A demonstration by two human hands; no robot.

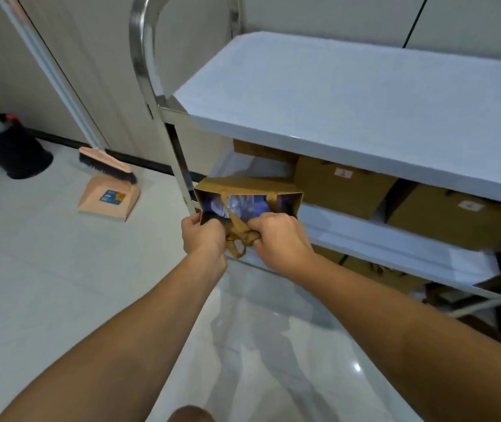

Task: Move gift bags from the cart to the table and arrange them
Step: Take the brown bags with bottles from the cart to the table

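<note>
Gripping the handles (238,236) of one bag (247,194), we have both hands closed: the left hand (203,234) pinches the near rim at the bag's left corner, the right hand (279,236) curls round the gathered handles. Our bag is open-mouthed, something wrapped in plastic inside, and it sits at the left front corner of the cart's (365,95) middle shelf (395,242), partly off the edge. Behind it on that shelf more brown bags (342,184) wait, and others show on the shelf below. No table is in view, so we judge the task barely begun: this bag is not yet carried over, the rest untouched.
</note>
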